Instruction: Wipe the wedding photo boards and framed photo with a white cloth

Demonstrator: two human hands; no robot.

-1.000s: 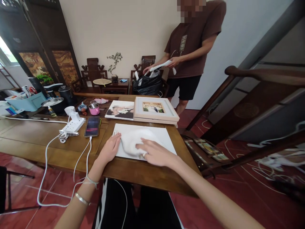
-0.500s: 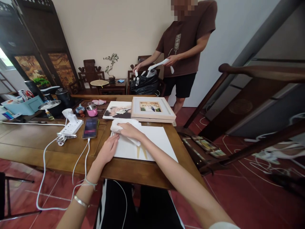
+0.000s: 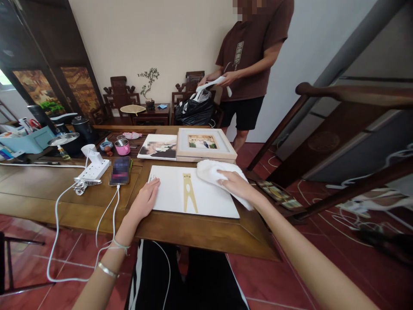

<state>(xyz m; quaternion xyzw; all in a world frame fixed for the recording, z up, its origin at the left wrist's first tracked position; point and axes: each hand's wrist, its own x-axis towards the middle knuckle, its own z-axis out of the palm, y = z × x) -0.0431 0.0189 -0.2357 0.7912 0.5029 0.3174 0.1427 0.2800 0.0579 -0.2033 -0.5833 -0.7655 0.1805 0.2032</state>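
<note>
A white flat board (image 3: 180, 193) with a gold clothespin-shaped mark (image 3: 189, 197) lies on the wooden table (image 3: 193, 232) in front of me. My left hand (image 3: 144, 201) rests flat on its left edge, fingers stretched out. My right hand (image 3: 235, 184) presses a white cloth (image 3: 213, 171) onto the board's far right corner, fingers laid over the cloth.
Behind the board lie a framed photo (image 3: 204, 146) and an unframed photo print (image 3: 158, 147). A phone (image 3: 120, 170), a power strip (image 3: 93, 170) and white cables (image 3: 61, 202) sit to the left. A person in a brown shirt (image 3: 251, 51) stands beyond the table holding something white over a black bag (image 3: 195, 112).
My right hand has swept the cloth from the board's near edge to its far left, then across to the far right corner, uncovering the gold mark. My left hand stays put.
</note>
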